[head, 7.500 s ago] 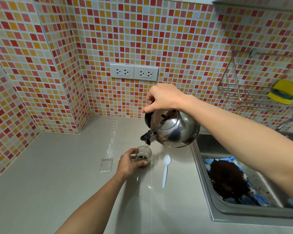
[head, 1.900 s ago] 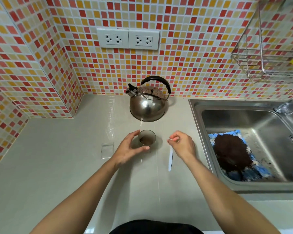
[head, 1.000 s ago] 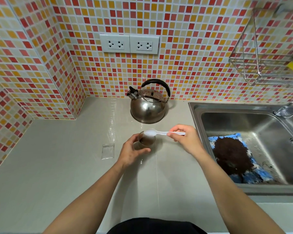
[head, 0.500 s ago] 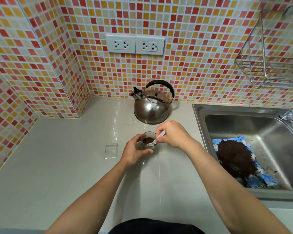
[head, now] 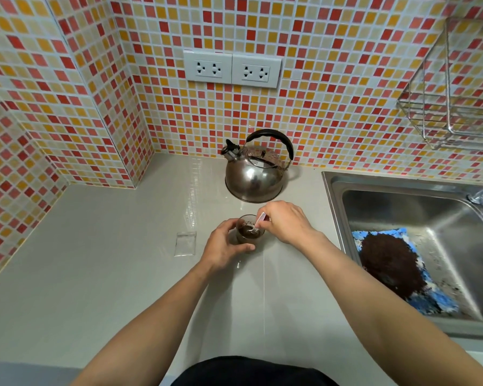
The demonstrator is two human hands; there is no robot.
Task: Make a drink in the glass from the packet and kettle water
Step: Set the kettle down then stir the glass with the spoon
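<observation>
A small glass (head: 246,232) with dark brown liquid stands on the grey counter (head: 95,274). My left hand (head: 223,246) wraps around its left side. My right hand (head: 285,221) pinches the handle of a white plastic spoon (head: 255,228), whose bowl dips into the liquid. A clear empty packet (head: 186,243) lies flat to the left of the glass. The steel kettle (head: 255,174) with a black handle stands upright behind the glass, near the wall.
A steel sink (head: 418,246) lies to the right, holding a blue cloth (head: 418,296) covered with dark grounds (head: 391,266). A wire rack (head: 457,107) hangs on the tiled wall at upper right. Two white sockets (head: 232,69) sit above the kettle.
The kettle was set down behind the glass. My right hand picked the spoon off the counter, carried it over the glass and lowered its bowl into the liquid. My left hand stayed on the glass.
</observation>
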